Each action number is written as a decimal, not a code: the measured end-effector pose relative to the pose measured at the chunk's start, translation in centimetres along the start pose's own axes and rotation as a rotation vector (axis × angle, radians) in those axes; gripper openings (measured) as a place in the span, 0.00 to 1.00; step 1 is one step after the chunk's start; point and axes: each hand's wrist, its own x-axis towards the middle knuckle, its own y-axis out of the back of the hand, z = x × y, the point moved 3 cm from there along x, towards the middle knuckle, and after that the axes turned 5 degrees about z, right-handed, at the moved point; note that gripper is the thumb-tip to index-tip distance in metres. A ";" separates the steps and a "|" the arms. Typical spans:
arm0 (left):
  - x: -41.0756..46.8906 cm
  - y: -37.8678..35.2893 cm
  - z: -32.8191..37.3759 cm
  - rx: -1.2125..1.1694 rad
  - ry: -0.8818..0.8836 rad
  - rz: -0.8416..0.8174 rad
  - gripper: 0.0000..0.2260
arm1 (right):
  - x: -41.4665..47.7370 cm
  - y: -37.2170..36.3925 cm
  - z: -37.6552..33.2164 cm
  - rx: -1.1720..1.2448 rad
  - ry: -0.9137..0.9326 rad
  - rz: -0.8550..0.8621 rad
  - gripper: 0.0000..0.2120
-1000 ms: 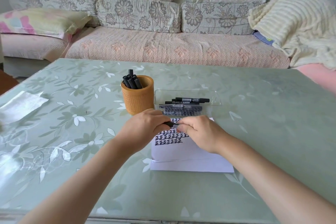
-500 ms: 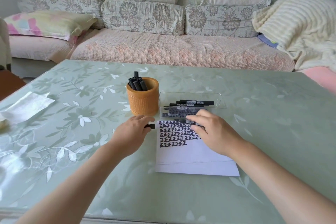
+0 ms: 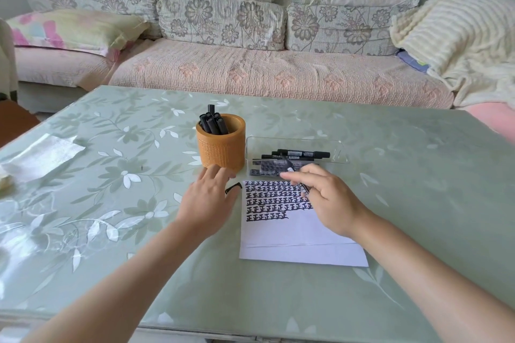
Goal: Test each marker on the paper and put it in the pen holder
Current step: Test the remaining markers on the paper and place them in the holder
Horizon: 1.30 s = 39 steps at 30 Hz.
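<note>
An orange pen holder point(image 3: 220, 149) with several black markers point(image 3: 212, 122) stands mid-table. To its right a clear tray point(image 3: 338, 152) holds a few more black markers point(image 3: 303, 154). In front of the tray lies the white paper point(image 3: 301, 239), with rows of black test marks across its top. My right hand point(image 3: 331, 200) pinches a black marker point(image 3: 291, 171) over the paper's top edge, slanted with its far end raised over the tray. My left hand point(image 3: 207, 199) is just left of the paper with fingers stretched out. A black cap point(image 3: 233, 188) lies by its thumb.
A whitish sheet point(image 3: 41, 156) lies at the table's left edge. The glass-topped table point(image 3: 418, 175) has a green floral cover. Behind it runs a long sofa point(image 3: 264, 72) with cushions and a cream blanket point(image 3: 459, 36).
Both hands pulled apart from the marker they held together. The left hand took the cap off to the left and its fingers have spread. The right hand tilted the marker over the paper.
</note>
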 end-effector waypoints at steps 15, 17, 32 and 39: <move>-4.9 -0.6 6.1 -0.200 -0.511 -0.106 0.05 | -2.2 -0.8 0.9 0.448 -0.284 0.048 0.07; -5.0 -0.7 6.0 -0.188 -0.499 -0.110 0.06 | -2.3 -1.0 1.5 0.439 -0.351 0.072 0.06; -4.9 -0.8 6.1 -0.150 -0.460 -0.123 0.08 | -2.4 -2.1 3.1 0.346 -0.280 0.135 0.10; -4.9 -0.8 6.1 -0.158 -0.447 -0.125 0.08 | -2.5 -2.2 3.2 0.295 -0.231 0.123 0.11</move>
